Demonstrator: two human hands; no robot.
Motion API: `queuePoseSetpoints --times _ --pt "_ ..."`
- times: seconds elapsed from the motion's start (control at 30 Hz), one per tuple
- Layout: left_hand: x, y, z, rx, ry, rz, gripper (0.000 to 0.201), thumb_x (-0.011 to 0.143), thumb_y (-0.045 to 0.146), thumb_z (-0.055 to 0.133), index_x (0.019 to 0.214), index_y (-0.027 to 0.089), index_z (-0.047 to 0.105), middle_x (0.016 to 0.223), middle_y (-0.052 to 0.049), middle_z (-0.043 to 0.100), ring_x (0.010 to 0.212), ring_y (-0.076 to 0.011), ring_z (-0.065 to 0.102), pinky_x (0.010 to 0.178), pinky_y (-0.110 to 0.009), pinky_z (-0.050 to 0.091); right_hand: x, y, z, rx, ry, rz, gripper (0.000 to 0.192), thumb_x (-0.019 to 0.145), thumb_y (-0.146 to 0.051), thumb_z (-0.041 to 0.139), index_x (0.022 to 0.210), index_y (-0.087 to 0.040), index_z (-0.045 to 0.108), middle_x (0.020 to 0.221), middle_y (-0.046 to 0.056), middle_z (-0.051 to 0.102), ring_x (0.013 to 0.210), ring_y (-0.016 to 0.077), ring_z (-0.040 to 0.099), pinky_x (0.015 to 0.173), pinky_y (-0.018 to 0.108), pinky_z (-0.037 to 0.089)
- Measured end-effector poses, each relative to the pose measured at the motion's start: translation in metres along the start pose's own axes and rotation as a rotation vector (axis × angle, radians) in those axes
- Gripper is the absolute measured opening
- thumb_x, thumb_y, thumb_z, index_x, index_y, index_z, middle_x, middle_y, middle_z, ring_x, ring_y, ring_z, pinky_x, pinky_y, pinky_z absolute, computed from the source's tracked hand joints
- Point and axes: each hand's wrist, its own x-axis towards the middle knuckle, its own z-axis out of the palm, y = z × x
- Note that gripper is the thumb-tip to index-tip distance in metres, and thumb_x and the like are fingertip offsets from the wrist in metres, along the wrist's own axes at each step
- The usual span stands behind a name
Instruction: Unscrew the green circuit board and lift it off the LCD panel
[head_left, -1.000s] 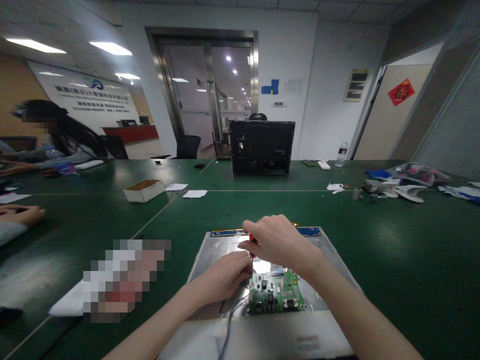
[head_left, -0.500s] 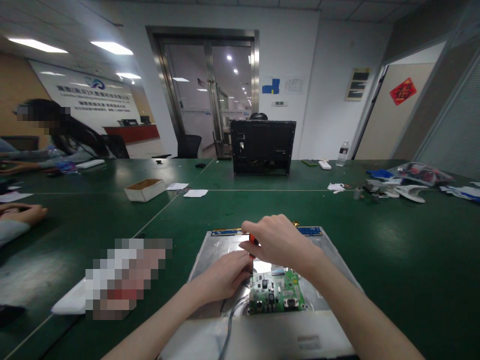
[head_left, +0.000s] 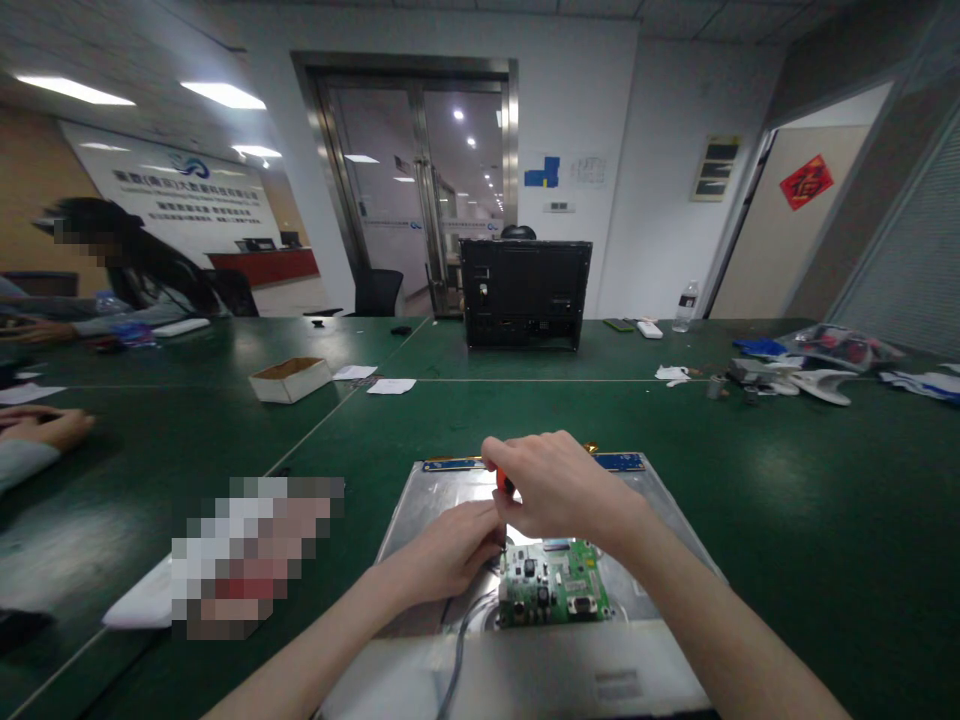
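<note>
Right hand (head_left: 559, 490) is closing around an orange-handled screwdriver (head_left: 503, 483), fingers curled tight on the handle, only a sliver of orange showing past the knuckles; the shaft is mostly hidden, seems to be pointing down at the top left corner of the green circuit board (head_left: 553, 585). Left hand (head_left: 450, 553) is resting beside it, fingertips pinching together right at the tool tip near the board edge; can't tell if it is gripping the shaft, a screw, or just steadying.

The board is sitting on the metal back panel (head_left: 660, 520) of a flat display lying face down on the green desk (head_left: 787, 480), close to the person. A grey cable (head_left: 455, 650) is running from the board's left side toward the near edge.

Handling guess: screwdriver is light and rigid, best held by the handle as now. Board is looking stiff but fragile, thin, studded with small parts and connectors, so it should be taken by its bare edges, not the components. Panel sheet is looking thin, likely to flex, edges maybe sharp.

Further off: a black monitor shell (head_left: 525, 295) standing upright, a small cardboard box (head_left: 290, 380), another person's hand (head_left: 41, 428) at the left
</note>
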Motion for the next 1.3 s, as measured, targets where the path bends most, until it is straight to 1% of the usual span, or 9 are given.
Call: queuePoseSetpoints --times 0.2,0.33,0.4,0.63,0.73,0.83,1.03,1.2,1.3 --pt "-0.0013 0.0002 0.0002 0.046 -0.020 -0.035 0.010 0.086 0.014 0.046 0.089 0.018 0.055 0.091 -0.006 0.063 0.082 -0.0224 0.057 0.070 -0.032 0.044 0.0007 0.0005 0.0001 0.002 -0.005 0.029 0.023 0.089 -0.044 0.054 0.092 -0.023 0.061 0.071 0.001 0.069 0.061 0.0145 0.056 0.051 0.029 0.016" --pt "-0.0019 0.0029 -0.0015 0.030 0.009 -0.021 0.014 0.084 0.012 0.046 0.095 0.018 0.054 0.095 -0.007 0.063 0.086 -0.0228 0.056 0.074 -0.033 0.044 0.0005 0.0002 -0.0003 -0.011 -0.002 0.017 0.012 0.086 -0.030 0.054 0.093 -0.021 0.060 0.074 0.001 0.069 0.060 0.0131 0.056 0.050 0.029 0.015" --pt "-0.0014 0.0033 -0.0018 0.003 0.015 0.004 0.015 0.086 0.013 0.046 0.098 0.018 0.054 0.099 -0.007 0.063 0.089 -0.0229 0.056 0.077 -0.034 0.045 -0.0005 -0.0001 -0.0014 0.019 0.004 -0.010 0.016 0.080 -0.024 0.057 0.096 -0.020 0.057 0.080 0.001 0.070 0.060 0.0127 0.056 0.049 0.028 0.016" --pt "-0.0022 0.0010 -0.0002 0.051 -0.017 -0.047 0.011 0.087 0.015 0.044 0.087 0.018 0.055 0.090 -0.006 0.063 0.083 -0.0226 0.057 0.070 -0.032 0.044 0.0004 0.0004 -0.0013 0.004 -0.029 0.016 0.022 0.089 -0.044 0.054 0.096 -0.024 0.061 0.074 0.002 0.070 0.064 0.0160 0.060 0.051 0.029 0.017" --pt "-0.0021 -0.0003 0.0007 0.009 0.007 -0.018 0.013 0.086 0.016 0.046 0.095 0.019 0.054 0.097 -0.007 0.064 0.086 -0.0233 0.056 0.075 -0.034 0.045 0.0000 -0.0003 -0.0019 0.013 -0.022 0.003 0.014 0.087 -0.032 0.054 0.096 -0.022 0.060 0.076 0.002 0.070 0.062 0.0140 0.058 0.050 0.028 0.017" --pt "-0.0016 -0.0015 0.0013 -0.025 0.014 0.026 0.014 0.089 0.017 0.045 0.100 0.020 0.053 0.103 -0.008 0.063 0.093 -0.0237 0.056 0.082 -0.036 0.045 -0.0012 -0.0009 -0.0031 0.047 -0.001 -0.019 0.018 0.079 -0.023 0.057 0.096 -0.019 0.056 0.080 0.001 0.070 0.061 0.0131 0.056 0.049 0.028 0.017" --pt "-0.0018 -0.0016 0.0014 0.045 -0.013 -0.037 0.009 0.084 0.014 0.046 0.088 0.018 0.053 0.091 -0.007 0.063 0.083 -0.0229 0.057 0.072 -0.033 0.044 0.0001 0.0009 0.0002 -0.009 -0.001 0.021 0.021 0.087 -0.039 0.055 0.100 -0.022 0.058 0.078 0.003 0.071 0.065 0.0163 0.061 0.050 0.028 0.016" --pt "-0.0009 -0.0016 0.0018 0.011 0.014 0.001 0.011 0.087 0.016 0.046 0.094 0.019 0.054 0.096 -0.007 0.064 0.087 -0.0232 0.057 0.075 -0.034 0.045 -0.0011 0.0007 0.0002 0.027 0.000 -0.001 0.019 0.081 -0.025 0.055 0.099 -0.020 0.055 0.081 0.002 0.071 0.062 0.0139 0.058 0.049 0.028 0.016" --pt "-0.0003 -0.0002 0.0002 0.017 -0.003 0.007 0.010 0.088 0.017 0.045 0.090 0.019 0.055 0.093 -0.007 0.063 0.085 -0.0230 0.056 0.073 -0.033 0.044 -0.0009 0.0007 -0.0002 0.040 -0.002 -0.019 0.021 0.080 -0.029 0.059 0.099 -0.021 0.056 0.083 0.002 0.071 0.063 0.0143 0.058 0.050 0.028 0.017"
